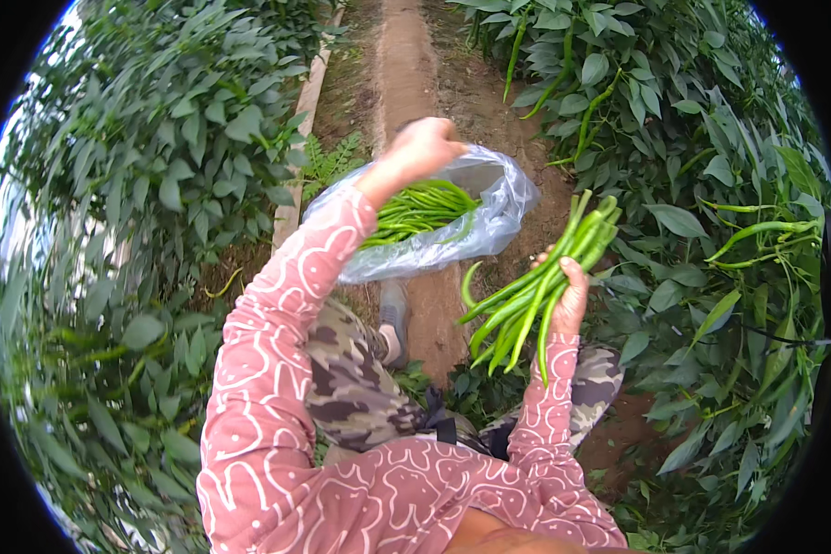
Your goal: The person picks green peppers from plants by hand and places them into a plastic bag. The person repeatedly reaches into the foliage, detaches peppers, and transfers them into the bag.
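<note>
My left hand point(423, 148) is closed at the far rim of a clear plastic bag point(508, 198), fingers curled where the film meets them. Many long green chili peppers point(425, 208) lie inside the bag, partly hidden by my left wrist. To the right, my right hand point(571, 300) grips a bunch of long green chili peppers point(535, 291). Their stem ends point up and away, and the tips hang toward my lap. The bunch is apart from the bag, just right of its near side.
Leafy pepper plants point(194, 120) line the left side, and more plants point(674, 120) with hanging peppers point(586, 115) crowd the right. A dirt path point(404, 65) runs ahead between them, with a pale board edge point(309, 97) along its left. My shoe point(394, 319) stands near the bag.
</note>
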